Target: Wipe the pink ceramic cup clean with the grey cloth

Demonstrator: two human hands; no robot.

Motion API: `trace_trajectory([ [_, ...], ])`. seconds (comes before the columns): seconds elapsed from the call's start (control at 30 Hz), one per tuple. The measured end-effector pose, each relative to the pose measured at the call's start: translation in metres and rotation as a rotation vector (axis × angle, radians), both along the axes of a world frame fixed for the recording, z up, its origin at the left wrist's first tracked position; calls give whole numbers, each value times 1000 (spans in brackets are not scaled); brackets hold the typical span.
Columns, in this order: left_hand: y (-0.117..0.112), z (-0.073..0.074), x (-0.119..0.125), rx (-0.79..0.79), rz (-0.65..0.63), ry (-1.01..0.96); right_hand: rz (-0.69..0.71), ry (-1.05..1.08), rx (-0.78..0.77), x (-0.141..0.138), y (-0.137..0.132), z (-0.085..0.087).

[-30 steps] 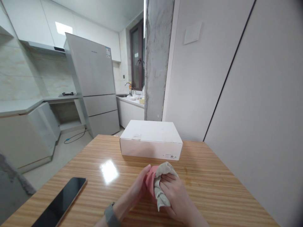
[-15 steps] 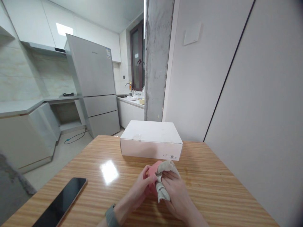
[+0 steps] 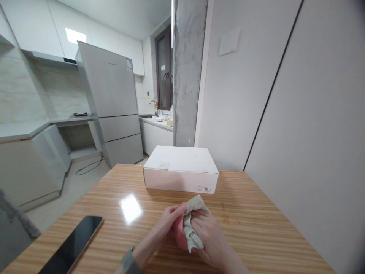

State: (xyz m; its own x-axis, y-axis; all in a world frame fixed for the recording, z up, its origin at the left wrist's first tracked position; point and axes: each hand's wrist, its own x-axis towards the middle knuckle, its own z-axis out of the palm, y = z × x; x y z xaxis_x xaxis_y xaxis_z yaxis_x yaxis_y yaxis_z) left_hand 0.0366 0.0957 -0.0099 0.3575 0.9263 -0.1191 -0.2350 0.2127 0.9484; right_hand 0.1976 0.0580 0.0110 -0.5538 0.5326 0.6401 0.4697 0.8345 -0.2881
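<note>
Low over the wooden table (image 3: pixel 251 228), my left hand (image 3: pixel 165 224) is closed round a pink object (image 3: pixel 179 230) and grips its left side. My right hand (image 3: pixel 209 238) presses a grey-beige cloth (image 3: pixel 191 222) against the pink object's right side, with the fingers curled over the cloth. Most of the pink object is hidden by cloth and hands, so I cannot make out its shape. A grey band is on my left wrist.
A closed white box (image 3: pixel 181 169) lies just beyond my hands. A dark phone (image 3: pixel 72 243) lies face up near the table's left edge. A wall runs along the right side. Behind are a concrete pillar, a grey fridge (image 3: pixel 111 102) and kitchen counters.
My hands and the pink object have shifted slightly toward me. The cloth has moved a little over the object's top and right side. The box and phone stay put.
</note>
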Motion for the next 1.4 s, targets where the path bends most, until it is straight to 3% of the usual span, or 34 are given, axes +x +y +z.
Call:
trace_trajectory([
  [0.13,-1,-11,7,-5,30,-129,-44,-7,-13,3,0,3],
  [0.3,-8,-12,9,-75,-91,-375,-112,-31,19,7,1,5],
  [0.6,-3,-3,4,25,66,-81,-14,-54,37,-2,0,0],
  [0.8,-13,1,13,-38,51,-235,-69,-4,33,5,2,7],
  [0.93,-15,-2,16,-58,-17,-379,-131,-4,46,8,3,8],
  [1.03,-15,0,14,-94,-85,-393,-90,-13,79,6,2,5],
  [1.23,-12,6,8,-26,-126,-303,-34,-78,44,-2,-1,0],
  [1.4,-15,5,12,37,-151,-423,-91,-35,76,2,-1,4],
])
